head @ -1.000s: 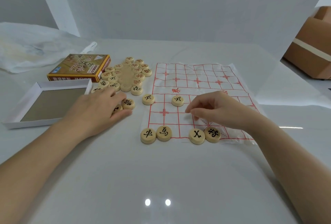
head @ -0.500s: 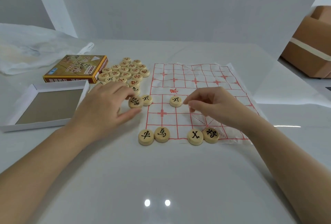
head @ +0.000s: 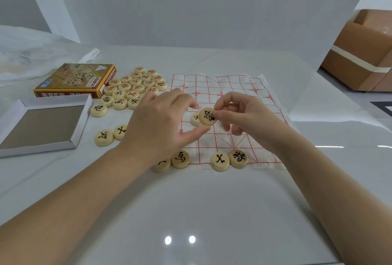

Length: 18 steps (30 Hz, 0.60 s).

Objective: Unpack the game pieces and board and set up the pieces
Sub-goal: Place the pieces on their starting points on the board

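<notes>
White plastic bag (head: 31, 57) lies at the far left of the tabletop (head: 191, 201). Nearer the viewer sits an open tray (head: 81, 124) with white walls and a grey floor. Just behind it lies a yellow box (head: 76, 80), printed face up.

Right of the box is a pile (head: 135, 86) of wooden discs packed edge to edge, with red and black characters facing up. A lone disc (head: 98, 110) lies by the tray's far right corner. A pair (head: 104, 137), touching each other and marked in black, lies near its near right corner.

Left hand (head: 157, 124) hovers palm down over the left edge of the board (head: 233, 86). Its thumb touches the lower rim of a raised piece (head: 207, 116), and its fingers (head: 182, 99) are curled above and to the left. Whether they grasp the piece cannot be told.

The piece is held above the board's left-centre, tilted, with its black character towards the viewer. Right hand (head: 244, 118) pinches its right rim between thumb and forefinger, the other fingers curled. A hidden disc (head: 195, 119) lies on the board just behind the piece, mostly covered.

The board is a wrinkled white sheet with a red grid, lying flat. A row (head: 180, 159) of four black-marked discs lies along its near edge in two touching pairs. The leftmost is partly under the left wrist.

A taped carton (head: 360, 57) stands at the far right, off the tabletop.
</notes>
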### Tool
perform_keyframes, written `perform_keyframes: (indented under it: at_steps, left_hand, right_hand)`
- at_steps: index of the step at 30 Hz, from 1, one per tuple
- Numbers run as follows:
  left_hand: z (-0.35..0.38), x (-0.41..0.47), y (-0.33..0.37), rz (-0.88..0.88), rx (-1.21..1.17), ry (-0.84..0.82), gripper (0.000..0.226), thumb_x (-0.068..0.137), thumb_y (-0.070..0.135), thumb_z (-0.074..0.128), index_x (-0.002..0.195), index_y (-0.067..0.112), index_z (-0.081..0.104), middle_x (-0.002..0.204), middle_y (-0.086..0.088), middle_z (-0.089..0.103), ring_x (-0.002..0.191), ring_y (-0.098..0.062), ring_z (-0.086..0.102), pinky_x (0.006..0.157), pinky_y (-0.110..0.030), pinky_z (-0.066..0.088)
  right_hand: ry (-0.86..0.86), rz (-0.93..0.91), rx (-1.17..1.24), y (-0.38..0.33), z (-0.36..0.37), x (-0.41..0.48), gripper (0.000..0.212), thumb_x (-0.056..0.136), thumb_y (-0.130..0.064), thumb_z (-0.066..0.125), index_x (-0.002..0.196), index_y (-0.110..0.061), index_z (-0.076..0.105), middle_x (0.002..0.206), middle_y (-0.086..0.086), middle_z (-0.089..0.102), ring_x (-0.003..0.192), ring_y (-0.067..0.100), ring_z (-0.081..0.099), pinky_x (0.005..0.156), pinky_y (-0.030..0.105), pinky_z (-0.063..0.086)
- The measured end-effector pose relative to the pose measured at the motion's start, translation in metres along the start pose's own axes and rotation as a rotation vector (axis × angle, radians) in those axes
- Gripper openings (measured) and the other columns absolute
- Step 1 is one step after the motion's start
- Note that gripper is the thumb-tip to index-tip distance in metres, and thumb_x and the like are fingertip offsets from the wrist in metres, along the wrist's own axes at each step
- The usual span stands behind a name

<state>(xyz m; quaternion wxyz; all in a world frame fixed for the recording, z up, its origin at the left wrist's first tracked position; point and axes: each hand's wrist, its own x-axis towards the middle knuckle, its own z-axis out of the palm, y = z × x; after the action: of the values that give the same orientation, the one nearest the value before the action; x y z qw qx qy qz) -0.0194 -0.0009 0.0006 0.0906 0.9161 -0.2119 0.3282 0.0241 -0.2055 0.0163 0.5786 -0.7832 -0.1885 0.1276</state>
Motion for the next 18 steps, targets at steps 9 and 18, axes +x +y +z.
perform_keyframes:
  at_steps: [9,18]
  left_hand:
    - [-0.012,-0.045,-0.051,-0.152,0.046,-0.091,0.031,0.087,0.036,0.042,0.098,0.015,0.062,0.094,0.004,0.062,0.079,-0.02,0.056,0.077,-0.038,0.037]
    - [-0.012,-0.06,-0.074,-0.263,0.053,-0.079,0.033,0.085,0.034,0.039,0.096,0.015,0.063,0.097,0.002,0.064,0.089,-0.019,0.056,0.075,-0.037,0.038]
  right_hand:
    - [-0.255,0.061,-0.351,-0.005,-0.057,-0.016,0.011,0.089,-0.014,0.064,0.092,-0.02,0.074,0.078,-0.003,0.069,0.067,0.01,0.053,0.059,0.025,0.041]
    - [-0.2,0.135,-0.401,0.006,-0.067,-0.022,0.006,0.087,-0.016,0.068,0.089,-0.018,0.074,0.079,0.002,0.071,0.066,0.01,0.055,0.06,0.027,0.042]
